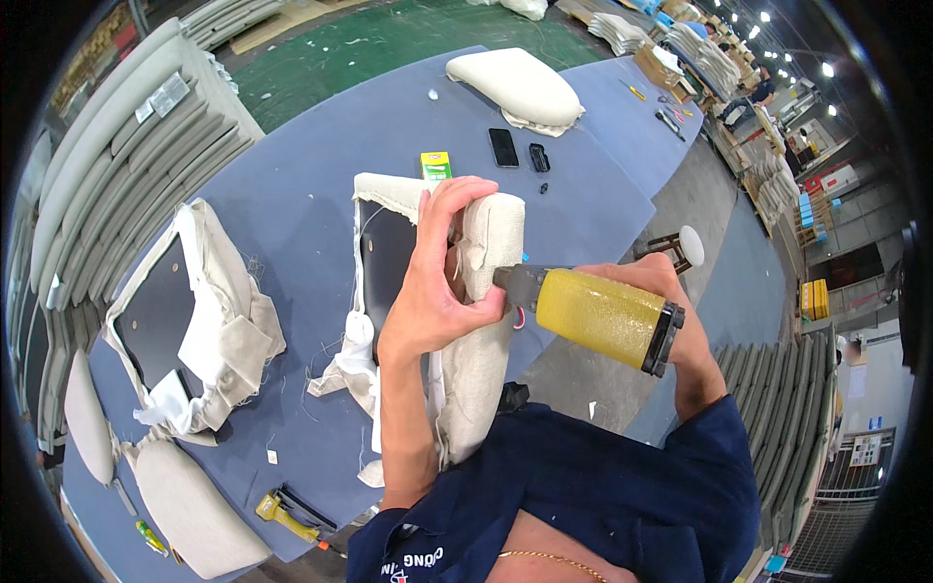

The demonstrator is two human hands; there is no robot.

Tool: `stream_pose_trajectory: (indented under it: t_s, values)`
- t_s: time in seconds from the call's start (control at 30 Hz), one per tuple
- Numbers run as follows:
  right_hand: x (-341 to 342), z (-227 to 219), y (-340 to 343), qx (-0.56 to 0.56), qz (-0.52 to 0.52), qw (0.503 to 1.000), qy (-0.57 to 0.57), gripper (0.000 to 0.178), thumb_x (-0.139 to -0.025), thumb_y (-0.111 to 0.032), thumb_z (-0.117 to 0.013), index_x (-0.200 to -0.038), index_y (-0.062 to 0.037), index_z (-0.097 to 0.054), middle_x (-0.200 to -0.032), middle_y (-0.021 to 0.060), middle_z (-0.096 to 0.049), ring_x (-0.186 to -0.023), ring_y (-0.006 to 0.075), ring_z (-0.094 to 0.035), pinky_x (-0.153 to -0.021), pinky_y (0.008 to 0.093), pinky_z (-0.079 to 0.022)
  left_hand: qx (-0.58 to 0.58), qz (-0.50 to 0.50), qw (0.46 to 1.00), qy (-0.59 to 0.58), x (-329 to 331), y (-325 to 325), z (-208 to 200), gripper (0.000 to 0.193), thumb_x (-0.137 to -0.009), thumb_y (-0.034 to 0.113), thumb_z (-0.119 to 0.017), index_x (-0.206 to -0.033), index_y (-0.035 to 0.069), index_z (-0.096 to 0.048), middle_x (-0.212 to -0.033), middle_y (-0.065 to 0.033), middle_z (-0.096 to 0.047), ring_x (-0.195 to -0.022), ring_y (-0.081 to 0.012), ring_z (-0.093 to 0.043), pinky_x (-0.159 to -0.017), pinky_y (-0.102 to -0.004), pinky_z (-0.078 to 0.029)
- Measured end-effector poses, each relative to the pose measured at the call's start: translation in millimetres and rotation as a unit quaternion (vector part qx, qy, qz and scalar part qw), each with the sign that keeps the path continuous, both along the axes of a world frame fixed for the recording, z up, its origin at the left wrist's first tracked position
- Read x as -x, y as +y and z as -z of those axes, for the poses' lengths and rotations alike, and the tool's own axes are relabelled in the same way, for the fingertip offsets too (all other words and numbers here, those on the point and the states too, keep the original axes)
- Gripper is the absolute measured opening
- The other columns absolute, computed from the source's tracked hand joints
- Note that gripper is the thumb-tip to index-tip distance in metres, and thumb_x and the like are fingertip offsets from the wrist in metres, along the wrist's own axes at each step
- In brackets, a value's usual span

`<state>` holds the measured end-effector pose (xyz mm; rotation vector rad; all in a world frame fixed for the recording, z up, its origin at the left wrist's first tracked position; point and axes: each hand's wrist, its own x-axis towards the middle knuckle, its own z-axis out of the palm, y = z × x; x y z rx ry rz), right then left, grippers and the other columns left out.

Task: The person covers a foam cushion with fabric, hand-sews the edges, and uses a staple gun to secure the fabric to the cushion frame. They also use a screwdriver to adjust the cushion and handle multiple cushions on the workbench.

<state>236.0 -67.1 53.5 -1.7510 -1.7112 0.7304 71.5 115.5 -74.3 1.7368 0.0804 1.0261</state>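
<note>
Upright in front of me stands a cream fabric-covered padded panel [476, 398] with a dark backing board [387, 255] and loose cloth along its edge. My left hand [413, 301] grips its upper part, fingers over the top and thumb pressed on the near face. My right hand [666, 282] is wrapped round a yellow staple gun [598, 316], mostly behind its body. The gun's dark nose meets the panel's side close to my left thumb. Whether the nose presses into the cloth, I cannot tell.
Another partly covered panel [209, 311] lies left on the blue table [321, 136], with cushions [194, 505] and a second yellow staple gun [287, 515] nearer. A phone [502, 148], green-yellow box [435, 165] and cream cushion [515, 83] lie beyond. Stacked panels [136, 165] flank the left; a stool [680, 247] stands right.
</note>
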Motion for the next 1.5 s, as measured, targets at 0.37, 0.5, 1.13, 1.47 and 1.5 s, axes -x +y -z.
stream_pose_trajectory:
  t_s: [0.37,0.5,1.13,1.47,1.5]
  values:
    - [21.0,-24.2,-6.7,0.035,0.021,0.988,-0.148,0.048,-0.066,-0.024,-0.079,-0.110,-0.0081,-0.070,-0.080,0.0170,-0.070,-0.075,0.0383,-0.069,-0.067,0.0434,-0.052,0.033,0.030,0.999,0.024,4.6,-10.2,-1.0,0.088,-0.058,0.005,-0.071,-0.142,0.007,-0.043,-0.137,-0.0128,-0.045,-0.134,-0.0301,-0.043,-0.121,-0.0410,-0.024]
    - [18.5,-24.1,-10.9,0.029,-0.003,0.968,-0.250,0.042,-0.065,-0.023,-0.082,-0.102,-0.0101,-0.068,-0.078,0.0143,-0.071,-0.078,0.0369,-0.071,-0.069,0.0466,-0.054,0.015,0.050,0.998,0.039,-2.1,-9.7,-5.9,0.092,-0.057,0.003,-0.072,-0.144,0.006,-0.041,-0.143,-0.0139,-0.039,-0.138,-0.0294,-0.040,-0.119,-0.0385,-0.029]
    - [-180.9,229.0,-39.8,0.153,0.152,0.976,-0.031,0.062,-0.074,-0.039,-0.085,-0.116,0.0006,-0.063,-0.118,0.0219,-0.067,-0.107,0.0368,-0.067,-0.089,0.0441,-0.055,-0.156,-0.224,0.939,0.208,158.2,-64.1,-57.1,0.096,-0.081,0.027,-0.084,-0.155,-0.001,-0.029,-0.152,-0.0258,-0.039,-0.139,-0.0383,-0.042,-0.116,-0.0536,-0.033]
    - [-189.5,419.4,-15.0,0.132,0.237,0.926,-0.262,0.035,-0.081,-0.013,-0.068,-0.115,-0.0054,-0.067,-0.120,0.0169,-0.067,-0.114,0.0396,-0.064,-0.094,0.0509,-0.055,0.050,-0.650,0.706,0.276,150.9,-187.3,11.4,0.102,-0.073,0.031,-0.090,-0.150,-0.006,-0.035,-0.149,-0.0259,-0.045,-0.132,-0.0387,-0.048,-0.116,-0.0473,-0.036]
    - [-168.5,417.8,-13.4,0.130,0.206,0.943,-0.227,0.034,-0.081,-0.013,-0.067,-0.114,-0.0053,-0.068,-0.120,0.0167,-0.067,-0.112,0.0395,-0.065,-0.093,0.0509,-0.055,0.068,-0.645,0.709,0.275,146.1,-188.0,17.5,0.103,-0.072,0.031,-0.090,-0.150,-0.006,-0.035,-0.149,-0.0259,-0.045,-0.132,-0.0387,-0.048,-0.116,-0.0470,-0.036]
